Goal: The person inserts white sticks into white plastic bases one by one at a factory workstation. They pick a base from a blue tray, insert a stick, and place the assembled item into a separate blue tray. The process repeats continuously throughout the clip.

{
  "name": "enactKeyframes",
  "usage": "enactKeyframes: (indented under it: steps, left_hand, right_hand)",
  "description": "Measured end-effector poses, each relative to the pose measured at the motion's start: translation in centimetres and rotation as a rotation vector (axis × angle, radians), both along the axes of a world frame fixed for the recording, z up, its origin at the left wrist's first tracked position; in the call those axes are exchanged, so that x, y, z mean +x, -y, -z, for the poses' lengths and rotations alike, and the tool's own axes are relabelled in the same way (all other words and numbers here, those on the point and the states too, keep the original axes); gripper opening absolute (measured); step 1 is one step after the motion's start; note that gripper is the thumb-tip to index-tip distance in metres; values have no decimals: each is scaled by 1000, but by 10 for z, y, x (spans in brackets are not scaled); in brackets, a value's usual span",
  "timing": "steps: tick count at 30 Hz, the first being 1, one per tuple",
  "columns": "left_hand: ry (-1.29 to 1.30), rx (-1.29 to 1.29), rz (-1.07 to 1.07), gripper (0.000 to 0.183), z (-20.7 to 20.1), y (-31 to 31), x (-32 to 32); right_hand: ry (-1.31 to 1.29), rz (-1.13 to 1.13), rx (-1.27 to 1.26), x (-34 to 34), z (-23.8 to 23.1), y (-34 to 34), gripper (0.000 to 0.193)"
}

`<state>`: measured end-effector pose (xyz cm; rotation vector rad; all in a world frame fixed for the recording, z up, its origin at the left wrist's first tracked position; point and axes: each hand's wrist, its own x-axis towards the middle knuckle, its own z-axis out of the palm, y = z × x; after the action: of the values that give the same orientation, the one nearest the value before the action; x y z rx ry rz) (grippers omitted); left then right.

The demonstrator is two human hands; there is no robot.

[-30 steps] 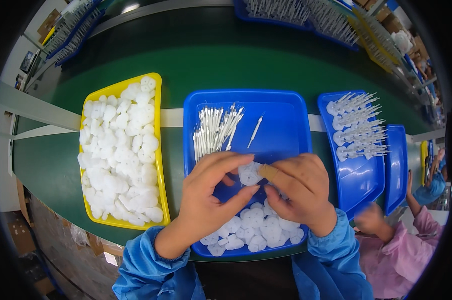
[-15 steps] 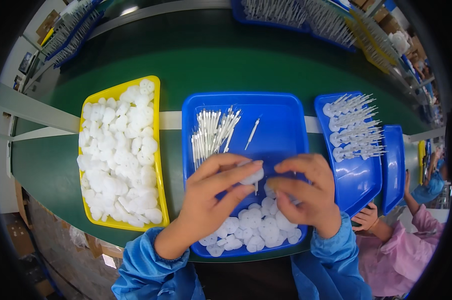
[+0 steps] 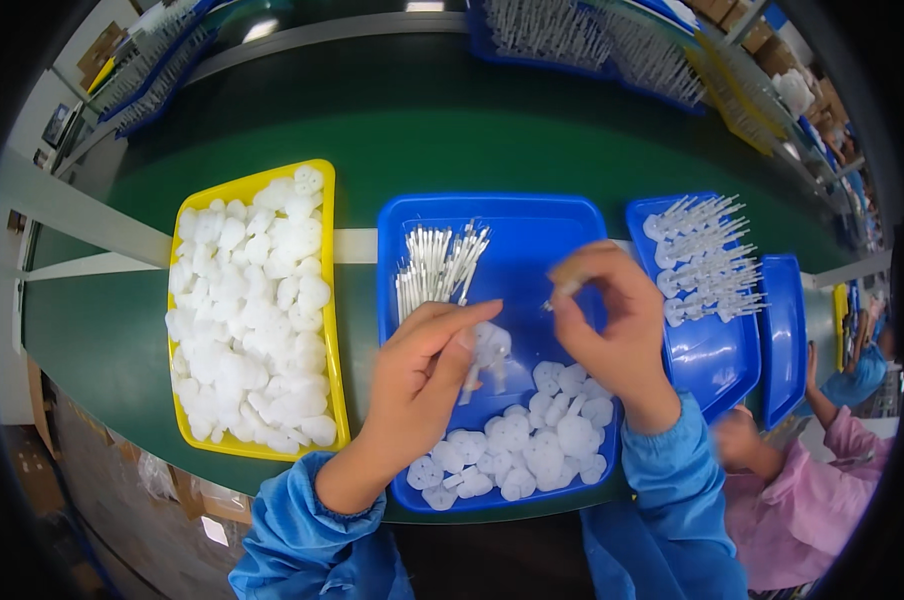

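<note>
Between the thumb and fingers of my left hand (image 3: pixel 419 372) is a translucent white plastic disc (image 3: pixel 492 345), with short pieces pointing down from it. My right hand (image 3: pixel 617 325) is closed in a pinch to its right, and a small tip of a thin white stick (image 3: pixel 549 305) pokes out at the fingertips; most of it is hidden. Both hands are over a blue tray (image 3: pixel 492 205). A bundle of thin white sticks (image 3: pixel 434 262) lies at its back left. Loose white discs (image 3: pixel 512 455) are heaped at its near end.
A yellow tray (image 3: pixel 342 400) heaped with white discs stands at left. On the right, another blue tray (image 3: pixel 707 370) holds rows of discs with sticks in them, beside a further blue tray (image 3: pixel 784 340). A person's pink sleeve (image 3: pixel 807 510) is at right. Stick-filled trays (image 3: pixel 547 40) stand behind.
My right hand has moved up and away from the left, toward the back of the tray. The single stick that lay apart from the bundle is gone from its place.
</note>
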<state>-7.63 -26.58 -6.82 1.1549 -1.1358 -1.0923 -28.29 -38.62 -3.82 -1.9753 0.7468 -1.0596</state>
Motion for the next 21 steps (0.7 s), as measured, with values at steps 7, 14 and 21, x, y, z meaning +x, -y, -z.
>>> enactKeyframes:
  steps: [7,14,21]
  left_hand:
    - [173,-46,38,69,-7,0,-7]
    - [247,-31,-34,62,-8,-2,-6]
    - [262,-75,-123,61,-7,-1,-10]
  right_hand:
    - [10,-70,252,-18,13,-33,18]
    - [-278,-10,-150,-21,5,-36,23]
    - [-259,-5,-150,-21,6,-38,24]
